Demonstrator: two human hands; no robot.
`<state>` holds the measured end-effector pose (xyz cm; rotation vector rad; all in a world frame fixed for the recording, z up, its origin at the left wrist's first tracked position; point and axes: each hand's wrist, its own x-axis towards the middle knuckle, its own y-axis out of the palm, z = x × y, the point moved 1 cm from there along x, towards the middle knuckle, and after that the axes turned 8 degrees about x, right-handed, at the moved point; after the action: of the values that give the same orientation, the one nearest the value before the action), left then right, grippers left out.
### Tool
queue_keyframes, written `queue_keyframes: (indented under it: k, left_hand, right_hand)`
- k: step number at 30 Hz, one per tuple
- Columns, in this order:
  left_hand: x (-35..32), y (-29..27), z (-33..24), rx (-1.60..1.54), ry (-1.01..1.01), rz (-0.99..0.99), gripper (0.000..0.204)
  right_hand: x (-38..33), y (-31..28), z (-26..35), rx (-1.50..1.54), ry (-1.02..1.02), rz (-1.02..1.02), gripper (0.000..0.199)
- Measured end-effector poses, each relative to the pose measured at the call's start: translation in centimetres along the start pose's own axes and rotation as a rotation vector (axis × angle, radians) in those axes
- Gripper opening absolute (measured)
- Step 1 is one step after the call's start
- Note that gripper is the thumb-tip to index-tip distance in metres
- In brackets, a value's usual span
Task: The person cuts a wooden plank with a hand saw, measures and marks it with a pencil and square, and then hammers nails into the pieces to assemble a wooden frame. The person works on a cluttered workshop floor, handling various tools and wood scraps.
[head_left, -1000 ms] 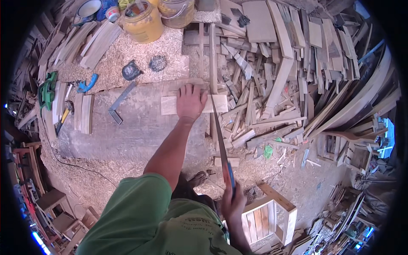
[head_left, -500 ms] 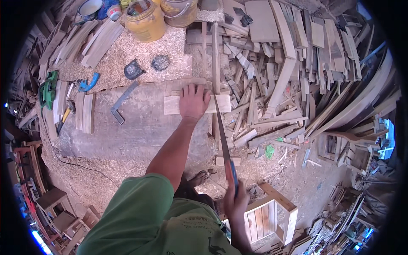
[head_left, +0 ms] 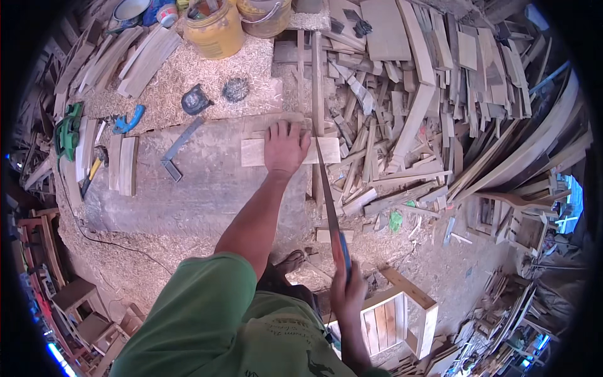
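Observation:
A short pale wooden board point(head_left: 254, 152) lies across the right edge of the worn wooden bench top point(head_left: 210, 201). My left hand point(head_left: 286, 147) presses flat on it, palm down, fingers stretched toward the far side. My right hand point(head_left: 348, 290) is wrapped round the blue and orange handle of a handsaw point(head_left: 329, 202). The saw's long blade slants from my hand up to the board, its far end meeting the wood just right of my left hand. How deep the blade sits in the wood I cannot tell.
On the bench are a try square point(head_left: 177, 149), a hammer point(head_left: 95, 166) and a green power tool point(head_left: 68, 132). Yellow buckets point(head_left: 214, 31) stand at the back among shavings. Heaped offcuts point(head_left: 402, 138) fill the right side. A small wooden frame point(head_left: 384, 320) stands by my right forearm.
The saw and my right hand have shifted only slightly. My left hand stays on the board, and the whole view has moved a little.

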<state>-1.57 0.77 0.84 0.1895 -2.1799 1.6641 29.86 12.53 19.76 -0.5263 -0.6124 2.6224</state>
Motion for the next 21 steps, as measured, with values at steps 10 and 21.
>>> queue_keyframes:
  k: [10,21]
  left_hand:
    - [-0.5,0.0,0.0,-0.002,0.001,0.002,0.035]
    - [0.1,0.2,0.1,-0.004,0.003,-0.009,0.034]
  right_hand:
    - [16.7,8.6,-2.2,-0.019,-0.197,-0.001,0.034]
    - [8.5,6.3,-2.7,0.008,-0.143,-0.047,0.031]
